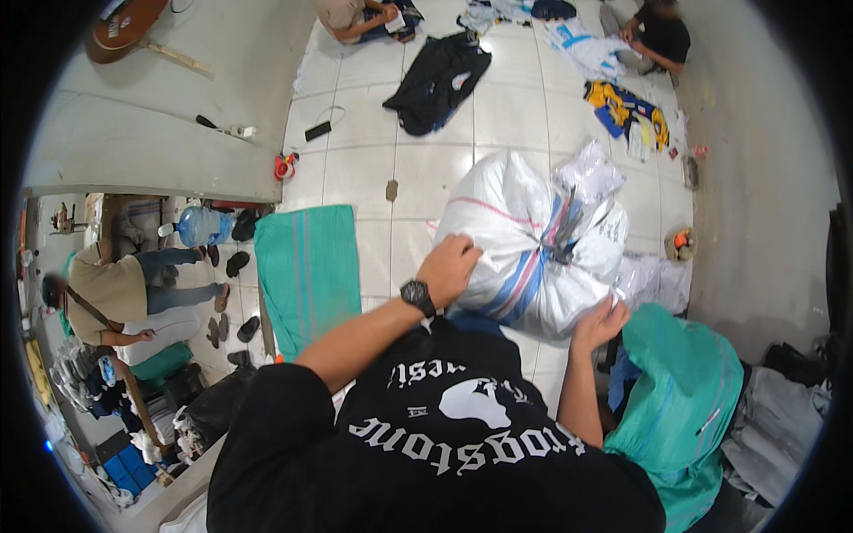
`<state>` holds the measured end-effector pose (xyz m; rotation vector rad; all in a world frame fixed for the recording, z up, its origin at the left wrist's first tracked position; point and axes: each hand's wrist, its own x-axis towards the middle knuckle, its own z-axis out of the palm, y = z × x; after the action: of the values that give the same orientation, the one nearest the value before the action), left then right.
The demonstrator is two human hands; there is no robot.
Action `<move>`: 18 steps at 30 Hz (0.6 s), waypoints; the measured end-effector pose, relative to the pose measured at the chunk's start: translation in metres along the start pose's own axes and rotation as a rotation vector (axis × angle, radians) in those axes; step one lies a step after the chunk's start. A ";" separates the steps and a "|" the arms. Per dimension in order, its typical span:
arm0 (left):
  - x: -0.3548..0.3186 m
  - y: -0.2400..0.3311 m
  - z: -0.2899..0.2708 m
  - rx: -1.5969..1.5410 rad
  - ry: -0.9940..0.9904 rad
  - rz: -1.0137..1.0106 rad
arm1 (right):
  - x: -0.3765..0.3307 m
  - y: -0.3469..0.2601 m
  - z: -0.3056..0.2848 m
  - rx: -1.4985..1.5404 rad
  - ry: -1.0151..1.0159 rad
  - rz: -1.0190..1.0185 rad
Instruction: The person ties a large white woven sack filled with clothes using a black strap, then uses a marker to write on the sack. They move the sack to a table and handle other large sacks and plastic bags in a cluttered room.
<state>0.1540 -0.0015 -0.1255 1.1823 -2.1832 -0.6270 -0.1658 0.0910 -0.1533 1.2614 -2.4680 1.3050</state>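
In front of me on the tiled floor sits a bulging white woven sack (498, 200) with blue and red stripes. A dark tie gathers it at the middle, and the fabric fans out beyond the knot. My left hand (451, 266), with a black watch on its wrist, is closed on the sack's left side. At the near right edge, my right hand (600, 324) pinches a bit of the same sack between thumb and fingers. A full green woven sack (680, 400) stands right beside my right forearm.
A flat green sack (306, 266) lies at the left. Pale plastic packages (591, 173) rest behind and right of the white sack. A black garment (440, 82) and yellow-blue clothes (629, 114) lie farther off. Two people sit at the back; another person (124, 293) stands at the far left.
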 end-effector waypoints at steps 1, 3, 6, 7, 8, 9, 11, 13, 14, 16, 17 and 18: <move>-0.002 0.005 0.002 -0.026 0.042 -0.022 | -0.001 -0.007 -0.008 -0.036 0.026 -0.027; -0.003 0.014 0.000 -0.083 0.093 -0.084 | -0.006 -0.011 -0.026 -0.100 -0.069 0.046; -0.004 0.016 0.000 -0.145 0.121 -0.239 | -0.010 -0.030 -0.027 -0.044 -0.062 0.174; -0.002 0.013 0.007 -0.160 0.129 -0.309 | -0.004 -0.041 -0.029 -0.039 -0.076 0.208; 0.000 0.010 0.013 -0.174 0.140 -0.386 | 0.000 -0.049 -0.029 -0.034 -0.100 0.239; 0.005 0.010 0.020 -0.162 0.152 -0.456 | 0.004 -0.037 -0.024 -0.123 -0.123 0.222; 0.011 0.007 0.031 -0.156 0.099 -0.508 | 0.006 -0.019 -0.005 -0.168 -0.091 0.138; 0.012 0.002 0.031 -0.137 0.078 -0.534 | 0.015 -0.016 0.005 -0.177 -0.145 0.053; 0.009 0.000 0.033 -0.161 0.062 -0.539 | 0.022 -0.026 0.002 -0.195 -0.256 0.129; 0.014 0.004 0.019 -0.185 0.009 -0.518 | 0.028 -0.007 -0.002 -0.113 -0.374 0.076; 0.015 0.010 0.008 -0.184 -0.033 -0.507 | 0.025 0.005 -0.003 -0.230 -0.327 0.004; 0.009 0.006 0.004 -0.165 -0.024 -0.457 | 0.029 -0.005 -0.012 -0.233 -0.500 0.081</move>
<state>0.1439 -0.0052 -0.1220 1.6002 -1.8420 -0.9914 -0.1844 0.0800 -0.1302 1.5925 -2.9153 0.7438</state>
